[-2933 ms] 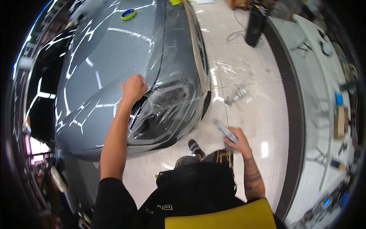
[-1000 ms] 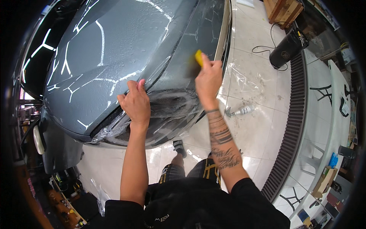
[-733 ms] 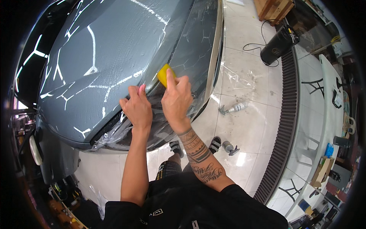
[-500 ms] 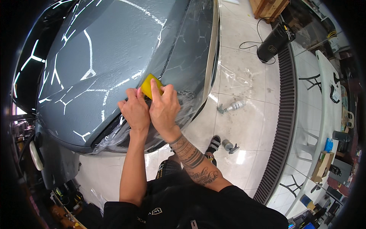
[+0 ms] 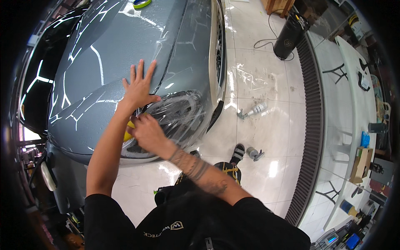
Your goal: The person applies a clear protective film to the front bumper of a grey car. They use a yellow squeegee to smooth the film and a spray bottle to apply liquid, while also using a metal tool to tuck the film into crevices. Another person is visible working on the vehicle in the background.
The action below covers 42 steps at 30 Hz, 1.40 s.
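Observation:
My left hand (image 5: 138,86) lies with its fingers spread on the wet grey hood (image 5: 104,54) of a car, near the hood's front edge. Below it, my right hand (image 5: 148,131) grips a yellow squeegee (image 5: 128,132), which my fingers partly hide. The squeegee is at the seam between the hood and the headlight (image 5: 162,121). Clear film (image 5: 189,110), wrinkled and streaked, covers the headlight and the bumper corner next to my right hand. At the top of the view, a green and blue tape ring (image 5: 142,3) rests on the hood.
On the tiled floor to the right lie a clear spray bottle (image 5: 255,110) and a grey spray bottle (image 5: 254,153). A black cylinder (image 5: 287,39) with a cable stands farther off. Beyond a dark floor grate (image 5: 306,146) is a long white table (image 5: 350,83) with things on it.
My hands have separated. The left has opened and moved up onto the hood; the right has carried the squeegee down and left along the seam. The tape ring has come into view.

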Each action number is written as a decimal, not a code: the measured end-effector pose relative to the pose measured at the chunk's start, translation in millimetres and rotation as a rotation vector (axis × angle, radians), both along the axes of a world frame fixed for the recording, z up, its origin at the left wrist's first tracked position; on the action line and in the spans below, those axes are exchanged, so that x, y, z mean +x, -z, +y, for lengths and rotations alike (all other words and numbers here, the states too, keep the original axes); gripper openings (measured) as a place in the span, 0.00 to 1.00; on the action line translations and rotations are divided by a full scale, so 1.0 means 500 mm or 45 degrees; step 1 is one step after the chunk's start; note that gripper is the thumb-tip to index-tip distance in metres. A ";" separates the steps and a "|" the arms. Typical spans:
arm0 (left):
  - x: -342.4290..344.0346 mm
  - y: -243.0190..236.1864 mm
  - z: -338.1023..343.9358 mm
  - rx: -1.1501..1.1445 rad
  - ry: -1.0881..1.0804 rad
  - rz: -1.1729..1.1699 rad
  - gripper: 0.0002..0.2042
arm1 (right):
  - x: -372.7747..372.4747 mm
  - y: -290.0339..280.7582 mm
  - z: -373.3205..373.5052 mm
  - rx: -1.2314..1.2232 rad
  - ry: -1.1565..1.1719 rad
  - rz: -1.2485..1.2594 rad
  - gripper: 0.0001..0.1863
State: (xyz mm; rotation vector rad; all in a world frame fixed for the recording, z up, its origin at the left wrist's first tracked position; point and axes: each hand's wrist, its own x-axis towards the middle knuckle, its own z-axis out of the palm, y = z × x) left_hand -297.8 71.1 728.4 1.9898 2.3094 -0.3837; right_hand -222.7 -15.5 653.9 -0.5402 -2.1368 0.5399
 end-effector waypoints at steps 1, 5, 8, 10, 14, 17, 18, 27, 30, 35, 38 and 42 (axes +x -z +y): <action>-0.038 0.021 -0.019 0.088 0.065 -0.048 0.57 | 0.043 0.000 0.026 -0.077 -0.205 0.048 0.13; -0.108 0.051 -0.052 0.240 0.222 -0.331 0.58 | 0.233 0.142 0.195 -0.414 0.331 0.595 0.20; -0.101 0.065 -0.055 0.254 0.239 -0.355 0.55 | 0.245 0.200 0.234 -0.727 0.759 0.515 0.22; -0.105 0.074 -0.057 0.274 0.242 -0.348 0.54 | 0.170 0.166 0.150 -0.337 0.807 0.123 0.21; -0.127 0.078 -0.059 0.317 0.290 -0.353 0.53 | 0.191 0.144 0.142 -0.550 0.132 0.300 0.16; -0.115 0.078 -0.067 0.294 0.308 -0.323 0.52 | 0.283 0.154 0.235 -0.831 0.351 0.415 0.13; -0.100 0.074 -0.052 0.300 0.329 -0.316 0.52 | 0.287 0.194 0.270 -0.664 0.563 0.467 0.14; -0.084 0.046 -0.026 0.302 0.287 -0.171 0.51 | 0.283 0.121 0.314 -0.865 0.308 0.279 0.08; -0.085 0.034 -0.013 0.440 0.414 -0.108 0.50 | 0.310 0.118 0.563 -0.440 0.676 0.150 0.09; -0.107 0.042 -0.009 0.459 0.386 -0.179 0.40 | 0.076 0.056 0.465 -0.436 1.009 -0.049 0.09; -0.097 0.043 -0.016 0.453 0.344 -0.216 0.37 | 0.083 -0.004 0.452 -0.600 0.440 -0.195 0.11; -0.095 0.031 -0.003 0.481 0.361 -0.268 0.36 | 0.106 -0.004 0.481 -0.547 0.691 -0.243 0.12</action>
